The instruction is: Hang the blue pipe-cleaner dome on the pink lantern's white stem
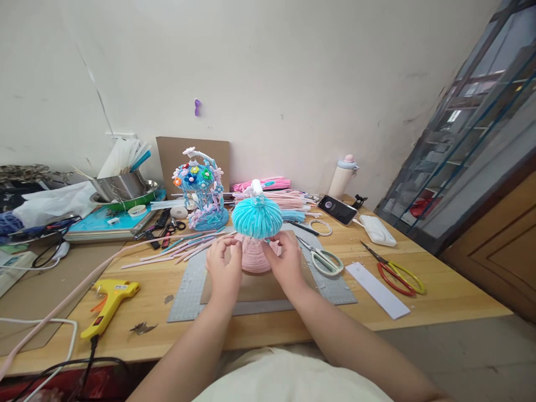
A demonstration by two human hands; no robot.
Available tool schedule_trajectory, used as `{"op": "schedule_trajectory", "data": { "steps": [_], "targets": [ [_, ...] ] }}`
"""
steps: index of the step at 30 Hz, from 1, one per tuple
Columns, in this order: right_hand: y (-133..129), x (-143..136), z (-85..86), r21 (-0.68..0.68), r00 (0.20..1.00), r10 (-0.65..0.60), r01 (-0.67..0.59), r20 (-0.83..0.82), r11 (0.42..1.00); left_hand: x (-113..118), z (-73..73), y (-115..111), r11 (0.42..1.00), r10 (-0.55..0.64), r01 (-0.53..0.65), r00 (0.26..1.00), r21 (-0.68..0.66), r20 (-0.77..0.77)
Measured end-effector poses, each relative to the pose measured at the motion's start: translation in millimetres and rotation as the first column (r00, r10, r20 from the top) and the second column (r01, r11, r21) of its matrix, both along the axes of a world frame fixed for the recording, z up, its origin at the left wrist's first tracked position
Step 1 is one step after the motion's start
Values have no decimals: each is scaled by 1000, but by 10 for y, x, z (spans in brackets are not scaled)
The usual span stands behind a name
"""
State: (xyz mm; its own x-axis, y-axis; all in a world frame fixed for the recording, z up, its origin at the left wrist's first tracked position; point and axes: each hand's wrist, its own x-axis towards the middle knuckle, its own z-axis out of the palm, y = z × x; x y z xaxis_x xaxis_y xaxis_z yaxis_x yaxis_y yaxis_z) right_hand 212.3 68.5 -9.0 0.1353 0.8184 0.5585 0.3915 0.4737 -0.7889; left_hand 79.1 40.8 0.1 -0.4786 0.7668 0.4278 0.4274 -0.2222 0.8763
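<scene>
A turquoise ribbed dome [257, 216] of fuzzy chenille stems, with a white curved stem at its top, stands over a round coiled pink base [256, 262]. My left hand [224, 262] is at the left of the base, thumb and fingers closed together. A long pink chenille stem [113, 258] runs in from the lower left to these fingers. On the other side, my right hand [287, 261] has its thumb and fingers pinched at the base's right, just under the dome's rim. What lies between its fingertips is hidden. Brown cardboard [259, 291] lies beneath on a grey cutting mat [184, 304].
A yellow glue gun [111, 304] lies left. A flower-covered blue chenille lamp [201, 192] stands behind, beside chenille bundles [276, 201]. To the right are white-handled scissors [326, 261], red-and-yellow scissors [397, 276], a white strip [377, 290], a phone [337, 210] and a bottle [341, 178].
</scene>
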Motion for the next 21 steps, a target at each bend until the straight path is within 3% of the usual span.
{"op": "schedule_trajectory", "data": {
  "steps": [3, 6, 12, 17, 21],
  "targets": [
    [-36, 54, -38, -44, 999, 12, -14, -52, 999, -156, -40, 84, 1000, -24, 24, 999, -16, 31],
    [41, 160, -160, -117, 995, 18, -30, -100, 993, -366, -74, 203, 986, -140, 142, 990, -91, 22],
    [447, 368, -461, -300, 980, 196, -199, -40, 933, -590, -122, 440, 886, -402, 395, 915, -243, 22],
    [661, 330, -477, -290, 961, 265, -276, -76, 916, -543, -116, 684, 896, -384, 399, 916, -194, 115],
    [719, 214, -452, -274, 925, 323, -369, -200, 888, -486, -79, 692, 915, -376, 399, 896, -55, 237]
  ]
}}
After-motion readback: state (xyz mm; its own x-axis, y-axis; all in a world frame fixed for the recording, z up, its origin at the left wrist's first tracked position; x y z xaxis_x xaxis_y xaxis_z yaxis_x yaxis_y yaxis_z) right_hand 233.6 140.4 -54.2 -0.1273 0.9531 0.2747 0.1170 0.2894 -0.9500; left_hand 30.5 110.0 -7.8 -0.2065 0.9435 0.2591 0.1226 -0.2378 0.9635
